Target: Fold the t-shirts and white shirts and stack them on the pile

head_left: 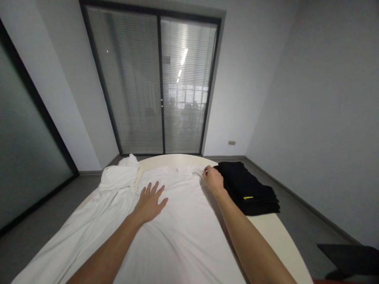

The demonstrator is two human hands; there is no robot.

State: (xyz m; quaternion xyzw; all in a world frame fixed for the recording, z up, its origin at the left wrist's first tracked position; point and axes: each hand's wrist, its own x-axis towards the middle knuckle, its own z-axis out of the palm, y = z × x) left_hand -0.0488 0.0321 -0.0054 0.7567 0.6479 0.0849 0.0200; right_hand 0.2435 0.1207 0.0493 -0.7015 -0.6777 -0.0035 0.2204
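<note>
A white T-shirt [183,221] lies spread flat on a cream table [275,232], collar toward the far end. My left hand [151,201] rests flat on the shirt's upper left part, fingers spread open. My right hand [212,178] is at the shirt's far right shoulder, fingers curled in a pinch on the fabric edge. Both forearms stretch over the shirt.
A pile of more white garments [115,181] lies along the table's left side. A stack of folded black clothes [248,189] sits at the right, beside my right hand. Glass doors with blinds [160,83] stand beyond the table. A dark object [349,256] is at the lower right.
</note>
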